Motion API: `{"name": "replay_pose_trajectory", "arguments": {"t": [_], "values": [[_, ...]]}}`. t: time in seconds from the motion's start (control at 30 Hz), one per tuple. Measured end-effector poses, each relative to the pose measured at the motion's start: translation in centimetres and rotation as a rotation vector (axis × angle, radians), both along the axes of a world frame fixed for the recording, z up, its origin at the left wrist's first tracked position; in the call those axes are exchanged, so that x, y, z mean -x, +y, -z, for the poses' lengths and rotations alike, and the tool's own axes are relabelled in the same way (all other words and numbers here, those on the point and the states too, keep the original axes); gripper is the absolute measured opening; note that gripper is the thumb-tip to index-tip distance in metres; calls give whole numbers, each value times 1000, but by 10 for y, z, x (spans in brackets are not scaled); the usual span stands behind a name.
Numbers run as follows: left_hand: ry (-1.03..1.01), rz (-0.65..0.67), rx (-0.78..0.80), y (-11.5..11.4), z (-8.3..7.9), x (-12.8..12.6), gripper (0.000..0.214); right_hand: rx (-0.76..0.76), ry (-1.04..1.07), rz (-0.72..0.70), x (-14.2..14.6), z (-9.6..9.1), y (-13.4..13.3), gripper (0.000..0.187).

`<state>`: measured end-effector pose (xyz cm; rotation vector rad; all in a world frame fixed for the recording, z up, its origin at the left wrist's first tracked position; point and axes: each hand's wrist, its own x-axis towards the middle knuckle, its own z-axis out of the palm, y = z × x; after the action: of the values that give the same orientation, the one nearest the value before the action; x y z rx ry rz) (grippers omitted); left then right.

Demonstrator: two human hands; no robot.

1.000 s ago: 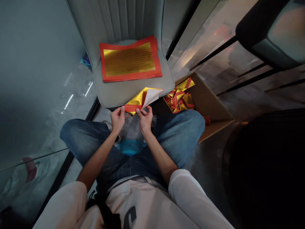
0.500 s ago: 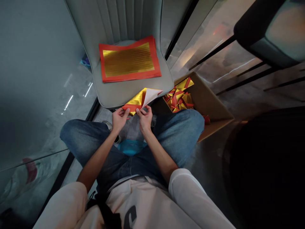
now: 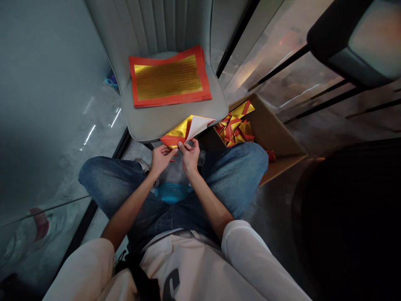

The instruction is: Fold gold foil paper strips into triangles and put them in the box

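Observation:
Between my knees, just in front of the chair seat, I hold a partly folded sheet of red and gold paper (image 3: 179,130). Its right flap stands up and shows a white underside. My right hand (image 3: 189,155) pinches the lower edge near the middle, thumb on top. My left hand (image 3: 163,159) is closed at the bottom edge, its thumb and fingertips pinching the lower corner beside my right thumb. Beyond them, a stack of flat red sheets with gold foil centres (image 3: 169,79) lies on the grey chair (image 3: 147,125).
An open cardboard box (image 3: 275,133) stands right of the chair, with several folded red and gold paper pieces (image 3: 235,125) inside. A glass panel (image 3: 46,104) rises on the left. Black chair legs (image 3: 278,69) are at upper right. Something blue (image 3: 172,193) shows below my hands.
My left hand has slid right along the paper's lower edge, from its left part to the bottom corner near my right thumb. My right hand has stayed in place.

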<state>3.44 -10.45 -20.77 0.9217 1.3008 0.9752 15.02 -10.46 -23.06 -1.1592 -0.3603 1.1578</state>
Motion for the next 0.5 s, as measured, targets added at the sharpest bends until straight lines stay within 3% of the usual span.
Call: {"name": "replay_pose_trajectory", "arguments": {"t": [0.5], "values": [[-35, -16, 34, 4, 2, 6, 68, 53, 76, 23, 3, -1, 0, 62]]}}
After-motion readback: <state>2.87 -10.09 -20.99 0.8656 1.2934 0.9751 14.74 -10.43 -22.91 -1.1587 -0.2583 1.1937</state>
